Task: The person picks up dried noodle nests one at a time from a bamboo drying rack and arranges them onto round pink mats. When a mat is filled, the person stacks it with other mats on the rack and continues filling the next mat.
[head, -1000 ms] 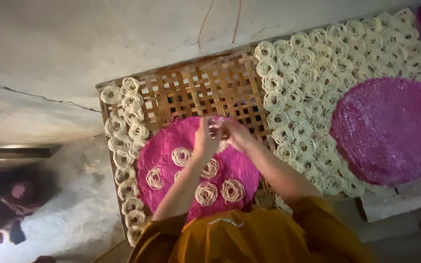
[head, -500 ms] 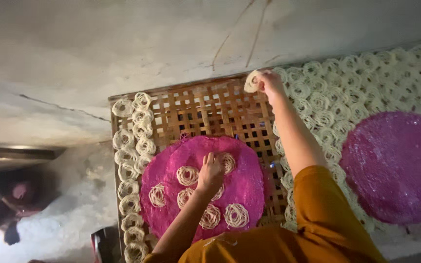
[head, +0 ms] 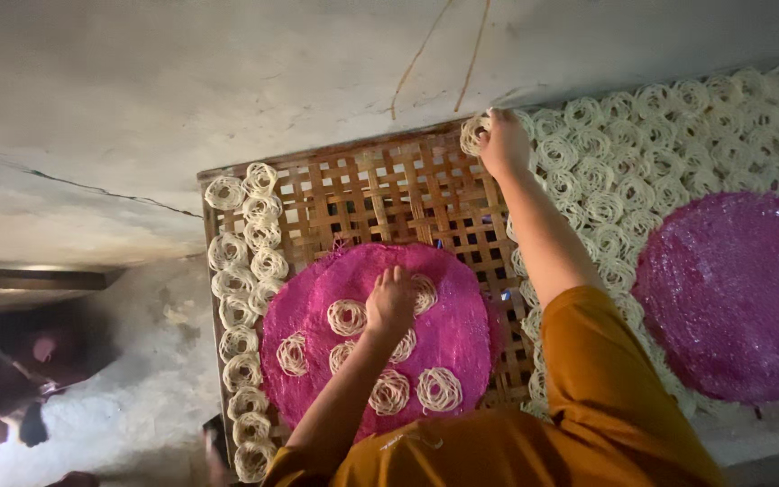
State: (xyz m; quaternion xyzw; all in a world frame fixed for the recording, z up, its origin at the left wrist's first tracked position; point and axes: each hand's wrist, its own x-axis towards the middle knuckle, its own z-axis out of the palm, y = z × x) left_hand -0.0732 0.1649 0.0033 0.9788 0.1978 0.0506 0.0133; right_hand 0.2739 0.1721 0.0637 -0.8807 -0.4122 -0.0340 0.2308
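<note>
your right hand (head: 503, 142) pinches one pale noodle coil (head: 473, 135), fingers closed on it, at the far edge of the woven bamboo tray (head: 389, 194). your left hand (head: 391, 302) lies on the round pink mat (head: 462, 334) nearer you, fingers curled over a coil; you can't tell if it grips. about six coils remain on the mat. the tray's left column (head: 243, 298) is filled, its middle bare. the tray to the right (head: 669, 135) looks packed, under a second pink mat (head: 737, 298).

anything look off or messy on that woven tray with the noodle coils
Nothing stands out. The coils sit in tidy rows on the woven tray; the only flaw is a crack in the concrete beside it.
</note>
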